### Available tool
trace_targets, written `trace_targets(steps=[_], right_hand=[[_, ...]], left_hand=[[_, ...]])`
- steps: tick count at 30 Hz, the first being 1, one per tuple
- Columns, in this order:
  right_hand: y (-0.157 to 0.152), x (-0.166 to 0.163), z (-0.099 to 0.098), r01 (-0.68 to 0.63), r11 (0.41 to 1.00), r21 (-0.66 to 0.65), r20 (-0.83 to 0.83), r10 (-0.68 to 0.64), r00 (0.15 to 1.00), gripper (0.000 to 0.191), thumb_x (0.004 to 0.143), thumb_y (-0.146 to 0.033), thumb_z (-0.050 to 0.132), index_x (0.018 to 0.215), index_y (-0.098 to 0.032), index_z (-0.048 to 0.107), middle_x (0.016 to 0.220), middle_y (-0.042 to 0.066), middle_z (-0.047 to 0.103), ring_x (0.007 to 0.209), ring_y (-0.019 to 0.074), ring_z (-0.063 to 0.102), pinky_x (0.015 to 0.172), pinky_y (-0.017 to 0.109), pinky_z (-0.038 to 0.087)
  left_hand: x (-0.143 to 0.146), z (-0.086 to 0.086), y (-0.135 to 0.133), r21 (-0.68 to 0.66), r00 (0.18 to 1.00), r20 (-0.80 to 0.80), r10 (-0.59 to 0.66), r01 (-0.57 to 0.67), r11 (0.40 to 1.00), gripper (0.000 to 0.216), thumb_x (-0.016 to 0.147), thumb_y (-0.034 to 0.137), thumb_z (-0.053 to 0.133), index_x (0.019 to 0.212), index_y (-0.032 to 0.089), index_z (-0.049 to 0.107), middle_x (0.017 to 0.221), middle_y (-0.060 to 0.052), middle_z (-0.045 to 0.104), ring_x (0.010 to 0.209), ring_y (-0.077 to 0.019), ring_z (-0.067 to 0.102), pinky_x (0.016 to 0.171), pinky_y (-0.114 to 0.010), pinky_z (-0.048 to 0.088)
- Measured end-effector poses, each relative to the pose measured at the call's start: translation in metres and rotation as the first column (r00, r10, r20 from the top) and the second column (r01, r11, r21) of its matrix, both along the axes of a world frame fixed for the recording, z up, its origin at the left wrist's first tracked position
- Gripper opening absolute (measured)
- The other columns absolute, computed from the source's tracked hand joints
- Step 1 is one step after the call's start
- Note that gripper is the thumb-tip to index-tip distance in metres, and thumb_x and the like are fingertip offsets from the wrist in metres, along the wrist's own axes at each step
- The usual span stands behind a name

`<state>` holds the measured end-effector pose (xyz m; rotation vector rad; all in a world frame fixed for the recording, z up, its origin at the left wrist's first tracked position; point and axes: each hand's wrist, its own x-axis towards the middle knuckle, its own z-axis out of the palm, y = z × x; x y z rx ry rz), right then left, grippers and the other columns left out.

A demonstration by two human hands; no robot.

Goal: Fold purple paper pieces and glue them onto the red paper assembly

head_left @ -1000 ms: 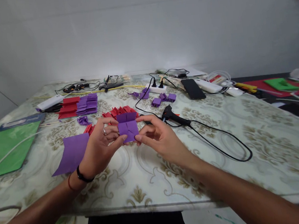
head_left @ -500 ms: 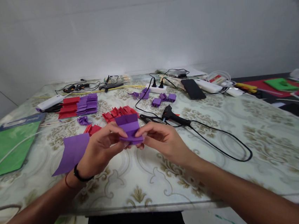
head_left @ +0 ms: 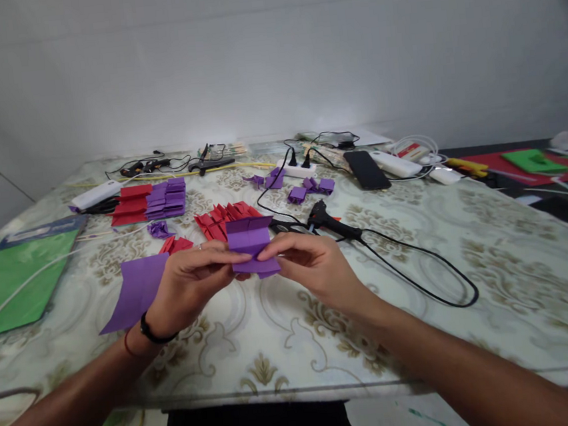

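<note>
A small creased piece of purple paper (head_left: 250,239) is held up over the table between my two hands. Closed on its left edge is my left hand (head_left: 194,278), with the index finger lying along a fold. My right hand (head_left: 314,264) pinches the right side between thumb and fingers. The upper part of the paper stands up and its lower strip bends toward me. Just behind it lies a row of folded red paper pieces (head_left: 214,221). A flat purple sheet (head_left: 138,287) rests partly behind my left wrist.
A black glue gun (head_left: 335,223) with a looped cord lies right of my hands, near scissors (head_left: 285,227). Farther back are a phone (head_left: 367,169), a power strip (head_left: 298,169) and purple folded pieces (head_left: 311,187). Green paper (head_left: 14,286) lies at the left.
The purple paper has shifted slightly right, and its lower strip now opens toward me. My left fingers have straightened along the fold; my right hand keeps its pinch.
</note>
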<state>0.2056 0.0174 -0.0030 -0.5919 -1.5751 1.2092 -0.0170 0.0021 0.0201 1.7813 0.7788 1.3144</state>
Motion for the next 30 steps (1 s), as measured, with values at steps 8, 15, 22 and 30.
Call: trace_targets(steps=[8, 15, 22, 30], right_hand=[[-0.0022, -0.0021, 0.0037, 0.042, 0.997, -0.07, 0.032, -0.04, 0.999, 0.023, 0.086, -0.038, 0.084, 0.099, -0.021, 0.076, 0.084, 0.004, 0.078, 0.074, 0.0179, 0.076, 0.072, 0.033, 0.062], [-0.0028, -0.001, 0.0012, 0.026, 0.999, -0.019, 0.026, -0.025, 0.999, 0.005, 0.088, -0.024, 0.078, 0.093, -0.022, 0.078, 0.084, 0.003, 0.076, 0.072, 0.0155, 0.071, 0.069, 0.03, 0.057], [-0.0048, -0.0015, 0.0058, 0.066, 0.998, 0.006, 0.076, -0.066, 0.995, 0.008, 0.082, -0.018, 0.072, 0.086, -0.022, 0.078, 0.082, 0.003, 0.074, 0.071, 0.0153, 0.063, 0.067, 0.029, 0.051], [-0.0062, -0.0005, 0.0067, 0.029, 0.999, 0.02, 0.093, -0.031, 0.995, 0.015, 0.079, -0.013, 0.066, 0.083, -0.022, 0.077, 0.081, 0.002, 0.072, 0.072, 0.0154, 0.061, 0.069, 0.03, 0.049]], left_hand=[[0.0015, -0.0009, -0.0037, -0.12, 0.998, 0.06, 0.036, -0.029, 0.992, 0.011, 0.084, 0.024, 0.086, 0.095, 0.02, 0.085, 0.088, -0.006, 0.082, 0.073, -0.018, 0.077, 0.069, -0.029, 0.065], [0.0016, -0.0023, -0.0029, 0.009, 0.997, -0.02, 0.079, -0.079, 0.997, 0.012, 0.081, 0.012, 0.082, 0.085, 0.022, 0.086, 0.082, -0.006, 0.08, 0.077, -0.0157, 0.072, 0.069, -0.024, 0.058], [0.0027, 0.0019, -0.0036, -0.046, 1.0, -0.016, -0.019, 0.018, 0.999, 0.004, 0.086, 0.019, 0.08, 0.086, 0.021, 0.085, 0.08, -0.006, 0.079, 0.073, -0.0168, 0.071, 0.064, -0.026, 0.057], [-0.0009, 0.0051, -0.0043, -0.014, 0.997, -0.043, -0.067, 0.067, 0.998, 0.012, 0.091, 0.02, 0.076, 0.084, 0.023, 0.086, 0.071, -0.004, 0.072, 0.065, -0.014, 0.06, 0.06, -0.025, 0.049]])
